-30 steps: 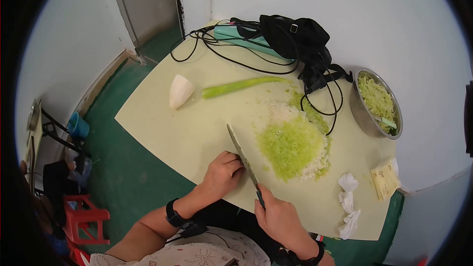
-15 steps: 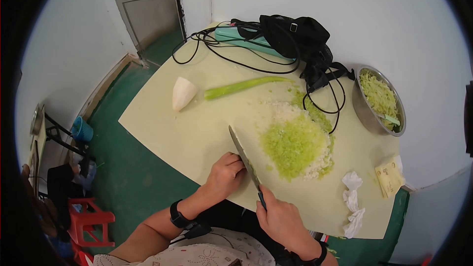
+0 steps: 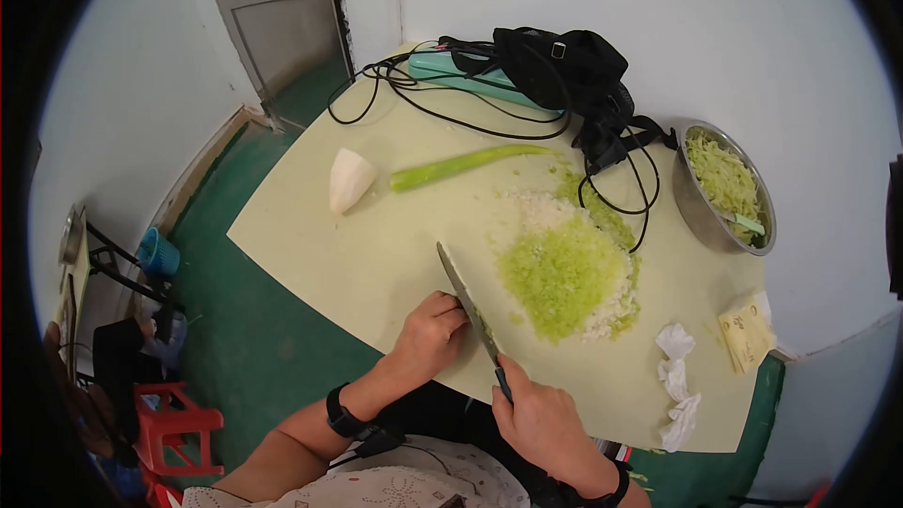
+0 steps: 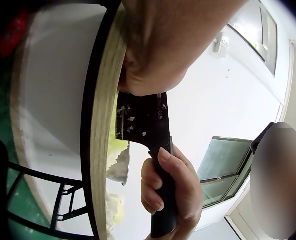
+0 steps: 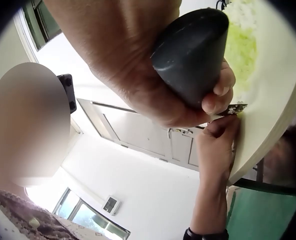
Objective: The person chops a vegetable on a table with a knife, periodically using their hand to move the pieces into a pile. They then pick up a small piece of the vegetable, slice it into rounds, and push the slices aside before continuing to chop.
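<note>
A long knife (image 3: 466, 301) lies slanted over the near edge of the pale green table (image 3: 376, 254). My right hand (image 3: 529, 406) grips its black handle (image 5: 190, 55) close to my body. My left hand (image 3: 440, 318) sits just left of the blade, fingers curled, fingertips pinching the blade's flat side (image 4: 140, 120), which carries small chopped bits. A mound of finely chopped green and white vegetable (image 3: 564, 273) lies right of the blade. Farther back are a whole green stalk (image 3: 461, 166) and a white radish piece (image 3: 348, 179).
A steel bowl (image 3: 701, 216) of shredded greens stands at the right edge. A black bag (image 3: 564, 61) with tangled cables (image 3: 621, 179) and a teal box fill the far side. Crumpled tissue (image 3: 677, 386) and yellow paper (image 3: 748, 331) lie near right. Door, red stool (image 3: 174, 423) stand left.
Both hands and the knife stay almost where they were; only the view shifts slightly.
</note>
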A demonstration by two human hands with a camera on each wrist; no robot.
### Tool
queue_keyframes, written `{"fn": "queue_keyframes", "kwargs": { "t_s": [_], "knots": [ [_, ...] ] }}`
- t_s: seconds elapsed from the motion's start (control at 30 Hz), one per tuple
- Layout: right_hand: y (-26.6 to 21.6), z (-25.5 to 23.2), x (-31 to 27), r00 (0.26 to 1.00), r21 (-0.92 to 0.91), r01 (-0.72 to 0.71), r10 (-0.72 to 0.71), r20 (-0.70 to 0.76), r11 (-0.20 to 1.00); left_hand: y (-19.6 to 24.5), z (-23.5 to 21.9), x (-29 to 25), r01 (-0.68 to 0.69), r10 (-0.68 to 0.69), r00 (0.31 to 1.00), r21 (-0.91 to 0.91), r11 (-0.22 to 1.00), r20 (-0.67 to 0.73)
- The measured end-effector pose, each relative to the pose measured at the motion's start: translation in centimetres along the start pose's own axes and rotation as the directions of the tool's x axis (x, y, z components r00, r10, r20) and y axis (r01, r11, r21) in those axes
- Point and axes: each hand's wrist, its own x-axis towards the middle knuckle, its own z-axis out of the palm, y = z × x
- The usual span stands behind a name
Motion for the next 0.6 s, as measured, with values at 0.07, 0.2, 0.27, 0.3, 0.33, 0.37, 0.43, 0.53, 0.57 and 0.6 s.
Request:
{"fn": "queue_keyframes", "kwargs": {
  "t_s": [0.07,0.2,0.27,0.3,0.33,0.37,0.43,0.53,0.57,0.6],
  "knots": [
    [0.3,0.4,0.6,1.000,0.019,-0.003,0.003,-0.006,1.000,0.0,-0.1,0.0,-0.009,0.009,1.000,0.013,1.000,0.005],
    [1.0,0.9,1.5,0.998,-0.014,0.056,-0.057,-0.027,0.998,0.3,0.0,0.2,-0.038,0.037,0.998,-0.016,0.999,-0.058],
    [0.8,0.5,1.3,0.998,-0.018,0.059,-0.060,-0.018,0.998,0.3,-0.1,0.1,-0.028,0.026,0.996,-0.024,0.999,-0.081],
    [0.7,0.4,1.1,0.998,-0.018,0.061,-0.061,-0.010,0.998,0.1,-0.1,0.0,-0.018,0.017,0.998,-0.007,1.000,-0.060],
    [0.4,0.3,0.8,0.999,-0.004,0.046,-0.046,-0.008,0.999,0.0,-0.1,-0.2,-0.007,0.008,0.999,0.009,1.000,-0.037],
    [0.2,0.2,0.5,1.000,0.009,0.027,-0.027,-0.006,1.000,-0.1,0.0,-0.3,0.001,-0.001,1.000,0.022,1.000,-0.012],
    [0.1,0.1,0.2,1.000,0.021,0.007,-0.007,-0.004,1.000,-0.3,0.2,-0.3,-0.012,0.012,1.000,0.018,1.000,-0.020],
    [-0.2,-0.2,0.0,1.000,0.008,0.007,-0.007,0.005,1.000,-0.3,0.1,-0.2,-0.011,0.011,1.000,0.022,1.000,-0.018],
    [-0.5,-0.3,0.0,1.000,-0.003,0.008,-0.008,0.005,1.000,-0.3,0.0,-0.2,-0.006,0.007,1.000,0.029,1.000,-0.015],
    [-0.7,-0.3,0.0,1.000,-0.014,0.008,-0.008,0.004,1.000,-0.3,0.0,-0.2,-0.008,0.008,1.000,0.030,1.000,-0.021]
  ]
}}
